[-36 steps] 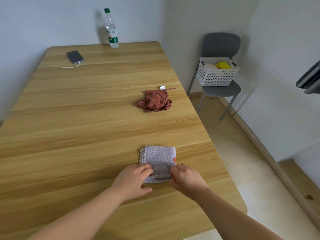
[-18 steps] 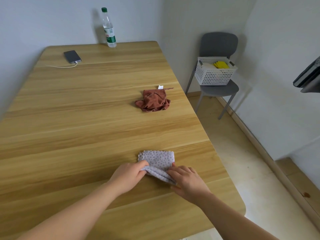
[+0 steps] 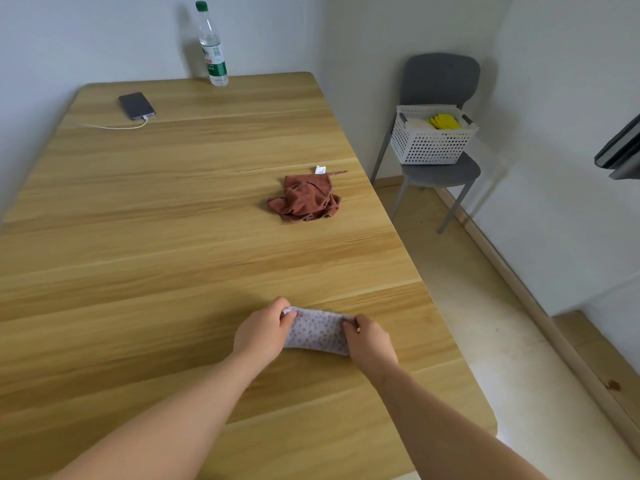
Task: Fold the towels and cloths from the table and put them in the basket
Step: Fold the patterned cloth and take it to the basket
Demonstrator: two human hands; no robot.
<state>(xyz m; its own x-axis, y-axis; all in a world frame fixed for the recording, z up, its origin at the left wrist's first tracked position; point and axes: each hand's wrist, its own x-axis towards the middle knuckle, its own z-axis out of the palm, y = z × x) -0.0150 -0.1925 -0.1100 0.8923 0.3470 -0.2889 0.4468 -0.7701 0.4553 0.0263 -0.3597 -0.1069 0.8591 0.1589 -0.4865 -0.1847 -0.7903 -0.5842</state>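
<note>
Surface: light wooden table (image 3: 173, 237) with lengthwise grain and rounded corners, set into a corner of pale walls. To the right: pale tiled floor (image 3: 485, 306) with wooden skirting along the wall.

Beside the far right table corner: 1 grey chair (image 3: 440, 77) carrying 1 white perforated basket (image 3: 433, 147) on its seat. Inside the basket: 1 yellow cloth (image 3: 445, 121) and 1 white item (image 3: 415, 123).

At the far table edge: 1 clear bottle (image 3: 212, 46) with green cap, upright, near the wall. Far left: 1 dark phone (image 3: 136, 105) lying flat, with white cable (image 3: 114, 127) attached.

Right of centre: 1 brown cloth (image 3: 306, 199), crumpled and unfolded, with a white tag (image 3: 320, 169) at its far edge.

Near the front edge: 1 pale dotted cloth (image 3: 317, 332), folded into a narrow band, on the table between both hands.

Left hand (image 3: 259, 332): fingers curled, pinching the left end of the band. Right hand (image 3: 369, 341): fingers curled, pinching the right end.

At the right frame edge: dark flat object (image 3: 620, 147), identity not determinable.

Writing: green-and-white bottle label, text too small to read. Tag: no legible print.
</note>
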